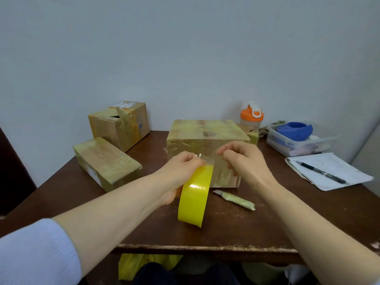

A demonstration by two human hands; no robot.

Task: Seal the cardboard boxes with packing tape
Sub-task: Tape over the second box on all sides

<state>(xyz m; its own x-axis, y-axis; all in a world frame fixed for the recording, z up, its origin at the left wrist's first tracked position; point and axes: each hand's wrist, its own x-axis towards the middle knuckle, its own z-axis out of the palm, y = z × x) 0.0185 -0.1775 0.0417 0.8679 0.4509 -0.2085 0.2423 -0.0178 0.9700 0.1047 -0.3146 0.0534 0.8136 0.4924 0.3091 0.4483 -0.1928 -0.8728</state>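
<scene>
The yellow roll of packing tape (194,199) stands on its edge above the wooden table (267,227), near the front edge. The left hand (178,171) holds it at the top, with the fingers curled around the rim. The right hand (246,163), at 3 o'clock from the left one, pinches the free end of the tape (207,159) between thumb and forefinger, and a short clear strip is stretched between the two hands. At 12 o'clock from the hands, just behind them, is the middle cardboard box (207,132), which already carries much tape. A flat cardboard box (107,163) lies at 10 o'clock, and a taller cardboard box (121,124) with a gap in its top stands at 11 o'clock. A small cutter (234,198), wrapped in tape, lies at 5 o'clock from the middle box.

I judge the roll to be light and stiff, so the rim or the core is a good place to hold it. The strip is thin, sticky and easily folds onto itself, so it should be kept tight and held only at its very end. The box looks firm enough to press on.
</scene>
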